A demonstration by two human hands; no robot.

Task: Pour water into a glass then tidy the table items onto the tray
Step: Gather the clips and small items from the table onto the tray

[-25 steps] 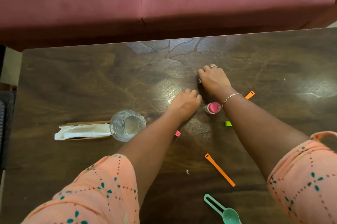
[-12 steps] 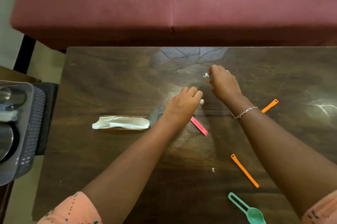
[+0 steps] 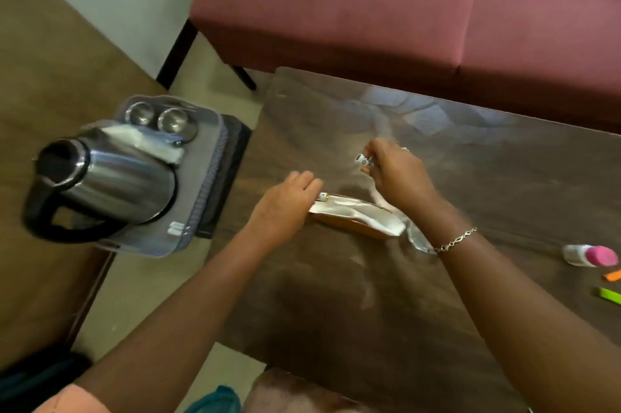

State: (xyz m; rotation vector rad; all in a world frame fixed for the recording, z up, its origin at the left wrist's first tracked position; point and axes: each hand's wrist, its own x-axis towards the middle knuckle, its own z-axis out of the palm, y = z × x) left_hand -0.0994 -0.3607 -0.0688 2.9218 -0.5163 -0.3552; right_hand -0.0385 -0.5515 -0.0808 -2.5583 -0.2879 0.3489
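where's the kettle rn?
Head view, far left: the steel kettle stands on the grey tray, off the table's left edge, with two steel cups just behind it.

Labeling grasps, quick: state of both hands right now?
Left hand: holds a small cylinder.
Right hand: pinches a second cylinder.

Glossy wooden table (image 3: 437, 295); shiny metal kettle (image 3: 111, 184); grey plastic tray (image 3: 201, 211); cloth sofa (image 3: 369, 9).

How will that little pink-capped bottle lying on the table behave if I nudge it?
The pink-capped bottle lies on its side and looks round, so it would probably roll on the glossy table. It looks small and plastic, so likely light and easy to pinch.
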